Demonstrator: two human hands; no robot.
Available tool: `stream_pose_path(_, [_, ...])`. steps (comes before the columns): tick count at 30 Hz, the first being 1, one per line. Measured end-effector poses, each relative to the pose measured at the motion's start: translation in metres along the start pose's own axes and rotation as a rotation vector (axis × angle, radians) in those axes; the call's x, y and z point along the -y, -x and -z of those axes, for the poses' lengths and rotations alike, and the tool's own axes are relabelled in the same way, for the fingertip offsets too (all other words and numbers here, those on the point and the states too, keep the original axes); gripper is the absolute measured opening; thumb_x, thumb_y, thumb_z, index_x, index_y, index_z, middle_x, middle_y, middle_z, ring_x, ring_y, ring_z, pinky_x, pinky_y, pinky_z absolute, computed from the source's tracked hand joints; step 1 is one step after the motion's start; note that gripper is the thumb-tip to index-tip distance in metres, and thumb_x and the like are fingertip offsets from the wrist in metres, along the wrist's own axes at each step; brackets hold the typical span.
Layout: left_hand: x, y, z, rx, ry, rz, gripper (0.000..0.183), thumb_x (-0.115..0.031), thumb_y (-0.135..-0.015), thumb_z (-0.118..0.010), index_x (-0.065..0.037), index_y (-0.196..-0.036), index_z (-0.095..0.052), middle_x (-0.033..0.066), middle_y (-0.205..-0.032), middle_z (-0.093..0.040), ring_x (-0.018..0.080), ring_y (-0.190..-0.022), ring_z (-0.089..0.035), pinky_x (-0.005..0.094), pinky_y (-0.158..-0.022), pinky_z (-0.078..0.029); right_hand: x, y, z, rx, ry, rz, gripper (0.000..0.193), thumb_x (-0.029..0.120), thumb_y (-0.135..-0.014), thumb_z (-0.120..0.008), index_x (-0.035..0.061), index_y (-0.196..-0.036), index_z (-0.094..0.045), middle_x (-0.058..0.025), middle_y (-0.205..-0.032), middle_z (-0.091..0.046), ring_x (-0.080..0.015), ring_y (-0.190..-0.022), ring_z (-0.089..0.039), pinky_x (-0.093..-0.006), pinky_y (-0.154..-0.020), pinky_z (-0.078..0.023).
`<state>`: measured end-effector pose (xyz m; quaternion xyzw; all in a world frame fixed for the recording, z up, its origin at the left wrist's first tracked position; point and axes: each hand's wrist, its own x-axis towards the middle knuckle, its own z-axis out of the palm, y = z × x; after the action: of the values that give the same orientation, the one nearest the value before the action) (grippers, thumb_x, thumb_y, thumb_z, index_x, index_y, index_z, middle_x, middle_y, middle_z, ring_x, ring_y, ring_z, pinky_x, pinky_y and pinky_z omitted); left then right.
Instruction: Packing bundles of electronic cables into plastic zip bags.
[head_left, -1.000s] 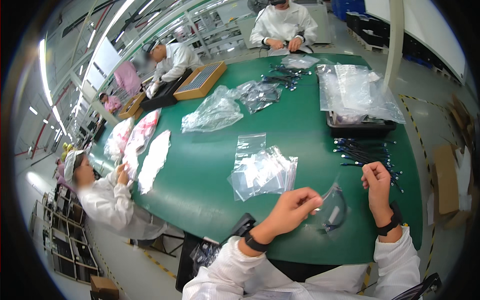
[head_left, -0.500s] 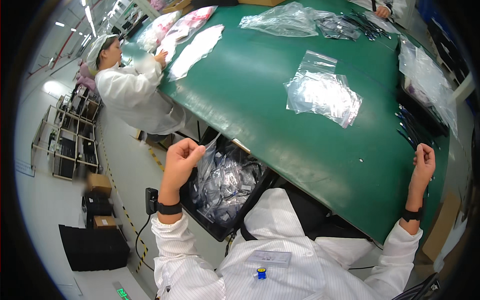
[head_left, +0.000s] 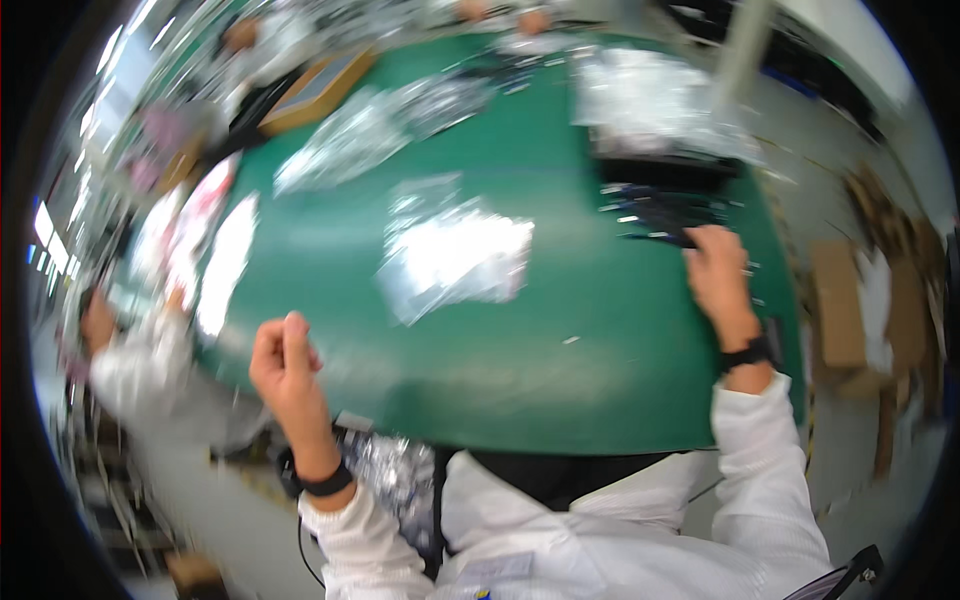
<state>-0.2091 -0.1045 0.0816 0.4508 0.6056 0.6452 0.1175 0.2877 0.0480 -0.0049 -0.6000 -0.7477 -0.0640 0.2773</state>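
Note:
Raised over the table's near left edge, my left hand (head_left: 287, 362) has its fingers curled in and its thumb up, and I see nothing in it. At the right, my right hand (head_left: 718, 278) reaches onto a pile of short black cables (head_left: 665, 212) with pale ends. Its bent fingertips touch the pile, but blur hides whether they grip one. Clear flat plastic bags (head_left: 455, 255) lie in a loose stack on the table between my hands. Below my left wrist is a black bin (head_left: 425, 500) of filled clear bags (head_left: 385, 465), partly behind my forearm.
The green table (head_left: 480, 385) spreads before me. A black tray (head_left: 665, 172) with clear plastic (head_left: 650, 100) over it stands beyond the cables. Further off lie more plastic bags (head_left: 350, 145) and a cardboard tray (head_left: 320, 92). A co-worker's white sleeve (head_left: 145, 365) is at the left.
The view has turned to the right and blurred. My left hand has moved from beside the bin to over the table's edge. My right hand has reached further onto the cables.

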Motion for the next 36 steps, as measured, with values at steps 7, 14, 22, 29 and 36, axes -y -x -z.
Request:
stream_pose_path(7, [-0.042,0.029,-0.190,0.628,0.238,-0.045,0.017,-0.011,-0.098,-0.071,-0.002,-0.086,-0.064,-0.0032,-0.070,-0.057,0.0036,-0.064,-0.048,0.0213,-0.058,-0.037,0.004,-0.004,-0.007,-0.041,0.032,0.012,0.016,0.020,-0.086,-0.075,0.0116,-0.098,-0.070,-0.0052,-0.100,-0.062,-0.0274,-0.102,-0.058,-0.0430,-0.090,-0.045])
stream_pose_path(14, [-0.011,0.092,-0.246,0.842,0.161,0.015,0.024,-0.016,-0.097,-0.074,0.001,-0.082,-0.065,-0.0029,-0.067,-0.059,0.0024,-0.062,-0.049,0.0205,-0.057,-0.041,0.003,-0.002,-0.002,-0.061,0.052,0.053,0.007,0.014,-0.087,-0.071,0.0091,-0.090,-0.067,-0.0059,-0.093,-0.058,-0.0262,-0.095,-0.056,-0.0393,-0.084,-0.045])
stream_pose_path(22, [-0.006,0.090,-0.250,0.951,0.155,0.093,0.025,-0.018,-0.099,-0.072,0.000,-0.084,-0.064,-0.0040,-0.066,-0.057,0.0022,-0.059,-0.047,0.0209,-0.054,-0.037,0.008,-0.009,-0.001,-0.098,0.043,0.028,0.004,0.010,-0.090,-0.068,0.0080,-0.091,-0.064,-0.0067,-0.090,-0.058,-0.0273,-0.092,-0.056,-0.0405,-0.083,-0.044])
stream_pose_path(29, [-0.006,0.085,-0.247,0.998,0.179,0.259,0.019,-0.018,-0.101,-0.069,0.002,-0.101,-0.068,-0.0003,-0.077,-0.064,0.0049,-0.068,-0.057,0.0216,-0.063,-0.047,0.055,-0.006,0.030,-0.107,-0.263,-0.065,0.007,0.010,-0.094,-0.065,0.0040,-0.096,-0.061,-0.0134,-0.088,-0.064,-0.0363,-0.078,-0.064,-0.0451,-0.070,-0.049])
stream_pose_path(36, [0.000,0.091,-0.250,0.997,0.565,0.303,0.049,-0.028,-0.113,-0.043,0.005,-0.149,-0.040,0.0174,-0.135,-0.060,0.0189,-0.120,-0.059,0.0348,-0.104,-0.046,0.104,0.017,0.028,0.492,-1.521,-0.592,0.015,0.019,-0.107,-0.055,0.0056,-0.113,-0.055,0.0000,-0.082,-0.061,-0.0047,-0.062,-0.054,-0.0231,-0.053,-0.043])
